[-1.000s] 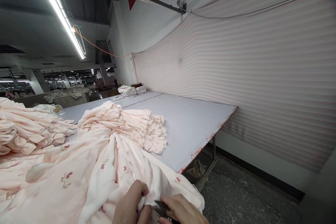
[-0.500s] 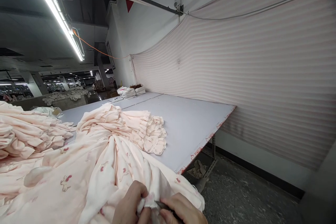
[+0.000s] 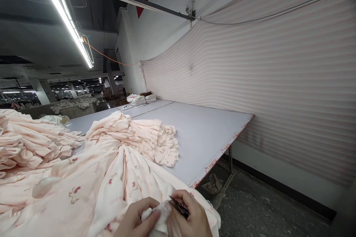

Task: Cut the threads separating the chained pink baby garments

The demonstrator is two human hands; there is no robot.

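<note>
**Pinching pale pink plush fabric [image 3: 93, 177] beside black thread snips [image 3: 180, 208]**

Pinching a whitish, bunched bit of the fabric between thumb and fingers with the left hand [image 3: 140, 216]. Gripping the snips in the right hand [image 3: 196, 214], with fingers curled about the dark handle and pointed blades slanting up toward the left hand's side, just beside the pinched bit. Cannot tell whether touching cloth at the blade tips.

Spreading out ahead and to the left of the left hand, and passing beneath the right hand to show again at its far side. Looking soft and fleecy, falling in thick, rounded folds. Coloured a pale peach-pink, fading almost to white along the ridges near the left hand. Printed with scattered little figures in thin brown outline, marked with deep pink, bow-like spots; too small to read further. Gathered into long pleats ahead of the left hand, fanning out from a narrow point. Lying flatter to the left of that hand, with a rounded, paler patch farther off.

Backed, ahead of both hands, by a ruffled plush bundle [image 3: 150, 139] on the grey bench [image 3: 203, 129]. Flanked, well to the left of the left hand, by a loose plush pile [image 3: 30, 142] of matching pink.
</note>
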